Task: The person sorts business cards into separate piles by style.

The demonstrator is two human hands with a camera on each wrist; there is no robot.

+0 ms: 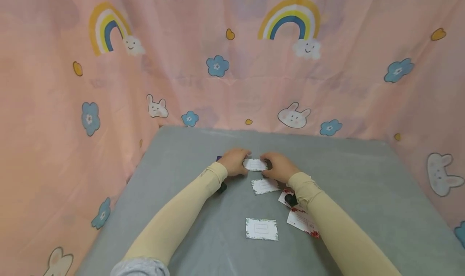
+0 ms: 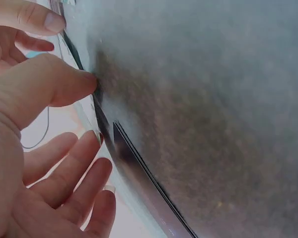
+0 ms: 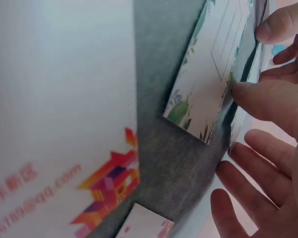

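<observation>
At the middle of the grey table, both hands hold a small white card (image 1: 254,164) with a leafy border. My left hand (image 1: 234,162) has its thumb and fingers at the card's left end. The right hand (image 1: 280,167) takes the opposite end the same way. From the wrist views this card is seen nearly edge-on, a thin strip between thumb and fingers. Just below lies a similar leaf-edged card (image 1: 264,186), partly beneath the right hand in the head view. Another one (image 1: 261,229) lies flat closer to the front.
Red-and-white printed cards (image 1: 302,222) lie by the right forearm, partly covered by it. A dark purple item (image 1: 218,158) with a straight edge shows behind the left hand. A pink patterned curtain (image 1: 232,94) hangs along the back and sides of the grey tabletop (image 1: 363,211).
</observation>
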